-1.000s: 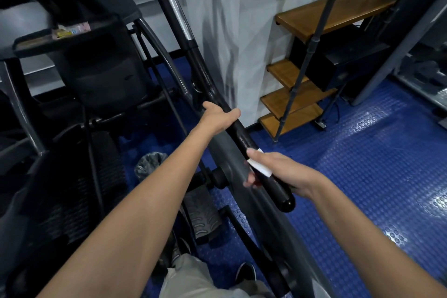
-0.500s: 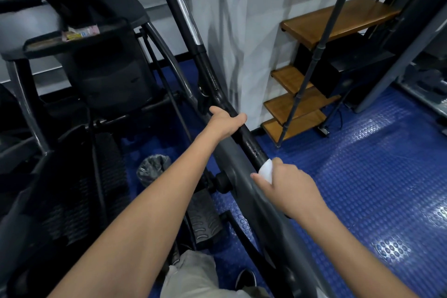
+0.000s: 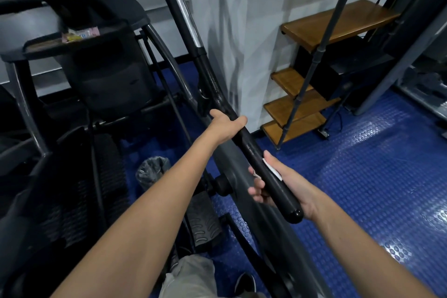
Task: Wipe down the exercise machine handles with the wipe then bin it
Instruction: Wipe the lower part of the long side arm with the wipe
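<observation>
Head view: exercise machine and both forearms are seen from above, looking forward and down.
Handle: black grip bar [image 3: 244,145] is slanted from upper left to lower right, ending in a rounded cap at the lower end; a chrome section is seen higher up the same bar.
Left hand: left hand [image 3: 226,124] is wrapped over the handle at its upper part, thumb on the left side, fingers curled over the right side.
Right hand: right hand [image 3: 285,186] is cupped under the lower part of the handle, just above the cap; thumb lies along the right side, fingertips [image 3: 256,192] are curled up on the left side.
Wipe: white wipe [image 3: 272,169] is pressed between the right hand and the handle; only a small strip is visible by the thumb, plus a scrap by the fingertips.
Hands apart: both are clamped on the same bar, a bare stretch of handle between them.
Bin: small bin with a grey liner [image 3: 152,170] is seen on the floor, left of the left forearm, beside a foot pedal [image 3: 203,220].
Floor: blue studded mat [image 3: 362,189] is seen to the right.
Background: wooden shelves [image 3: 333,23] are set against the wall, with a tripod leg [image 3: 312,72] in front.
Console tray: coloured packet [image 3: 81,34] is lying on the machine's tray, upper left.
</observation>
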Action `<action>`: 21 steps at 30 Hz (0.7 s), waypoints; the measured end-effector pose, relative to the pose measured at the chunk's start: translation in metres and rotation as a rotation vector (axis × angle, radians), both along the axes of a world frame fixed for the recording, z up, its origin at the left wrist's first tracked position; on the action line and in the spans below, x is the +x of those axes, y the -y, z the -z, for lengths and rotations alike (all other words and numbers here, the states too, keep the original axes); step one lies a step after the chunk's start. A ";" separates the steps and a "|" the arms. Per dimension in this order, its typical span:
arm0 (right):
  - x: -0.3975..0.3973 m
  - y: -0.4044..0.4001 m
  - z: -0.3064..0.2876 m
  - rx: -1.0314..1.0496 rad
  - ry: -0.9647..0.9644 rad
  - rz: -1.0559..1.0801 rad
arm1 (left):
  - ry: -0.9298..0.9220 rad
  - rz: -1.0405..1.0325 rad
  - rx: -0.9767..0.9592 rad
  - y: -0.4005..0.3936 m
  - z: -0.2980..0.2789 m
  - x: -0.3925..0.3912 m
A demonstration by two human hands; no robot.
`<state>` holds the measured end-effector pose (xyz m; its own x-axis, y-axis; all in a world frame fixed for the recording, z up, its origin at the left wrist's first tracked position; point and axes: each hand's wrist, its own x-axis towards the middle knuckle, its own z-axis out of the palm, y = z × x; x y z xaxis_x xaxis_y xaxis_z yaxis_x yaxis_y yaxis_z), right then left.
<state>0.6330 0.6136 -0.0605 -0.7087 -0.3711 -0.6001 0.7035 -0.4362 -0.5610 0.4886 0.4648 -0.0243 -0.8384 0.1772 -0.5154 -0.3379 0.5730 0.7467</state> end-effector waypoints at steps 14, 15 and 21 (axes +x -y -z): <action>-0.035 0.017 -0.023 1.362 -0.508 -0.411 | -0.012 0.024 0.042 0.003 0.001 0.000; -0.038 0.012 -0.024 1.163 -0.478 -0.384 | -0.014 0.024 0.044 0.004 0.001 0.000; -0.030 0.005 -0.005 0.103 -0.032 -0.062 | -0.008 0.007 0.075 0.004 0.002 -0.001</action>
<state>0.6030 0.6089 -0.0554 -0.7056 -0.3524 -0.6147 0.7084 -0.3317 -0.6230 0.4876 0.4610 -0.0267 -0.8413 0.2204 -0.4936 -0.3280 0.5177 0.7902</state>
